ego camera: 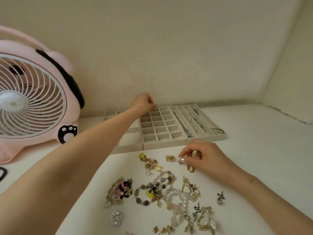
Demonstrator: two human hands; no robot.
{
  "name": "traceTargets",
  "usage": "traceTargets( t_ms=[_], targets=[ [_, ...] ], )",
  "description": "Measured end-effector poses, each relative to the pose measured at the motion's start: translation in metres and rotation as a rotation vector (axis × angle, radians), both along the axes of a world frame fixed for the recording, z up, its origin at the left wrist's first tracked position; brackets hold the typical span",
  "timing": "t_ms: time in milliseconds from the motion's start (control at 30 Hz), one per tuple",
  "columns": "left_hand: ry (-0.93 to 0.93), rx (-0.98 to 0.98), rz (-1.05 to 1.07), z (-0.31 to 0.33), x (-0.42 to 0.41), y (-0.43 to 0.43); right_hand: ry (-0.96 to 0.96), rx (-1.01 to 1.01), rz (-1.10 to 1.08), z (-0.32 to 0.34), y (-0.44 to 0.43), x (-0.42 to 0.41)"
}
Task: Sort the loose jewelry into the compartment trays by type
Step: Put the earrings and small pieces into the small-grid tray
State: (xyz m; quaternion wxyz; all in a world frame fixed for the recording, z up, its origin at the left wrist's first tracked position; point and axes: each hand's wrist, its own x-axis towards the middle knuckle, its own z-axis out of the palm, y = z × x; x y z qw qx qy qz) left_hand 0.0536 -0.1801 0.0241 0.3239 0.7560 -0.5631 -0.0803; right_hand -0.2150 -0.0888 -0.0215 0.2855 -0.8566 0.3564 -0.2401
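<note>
Three cream compartment trays stand against the wall. My left hand [144,102] reaches over the far edge of the middle grid tray [162,126], fingers curled and pinching a small piece at a back cell. The right tray [205,123] has long slots holding chains and a pearl strand [188,122]. The left tray [110,114] is partly hidden by my arm. My right hand [201,157] rests on the table in front of the trays, pinching a small silver star earring [180,161]. Loose jewelry lies below: a round gold piece [170,158], gold oval hoops [191,169], beaded bracelets [157,190].
A pink fan [33,102] stands at the left on the white table. A black hair tie [2,173] lies at the left edge. Silver snake earrings [220,197] and a crystal brooch [117,217] lie among the loose pile. Walls close the back and right.
</note>
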Motion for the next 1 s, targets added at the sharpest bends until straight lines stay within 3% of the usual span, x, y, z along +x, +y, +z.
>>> traceTargets(
  t_ms=[433,633,1000],
  targets=[
    [-0.115,-0.025,-0.007,0.000,0.015,-0.011,0.038,-0.021,0.020,0.002,0.000,-0.003],
    [-0.075,-0.054,-0.246,0.003,-0.008,0.051,0.033,-0.008,0.012,0.001,0.002,-0.002],
    [-0.151,0.128,-0.612,-0.004,-0.038,0.157,-0.020,0.007,-0.004,-0.002,0.009,0.006]
  ],
)
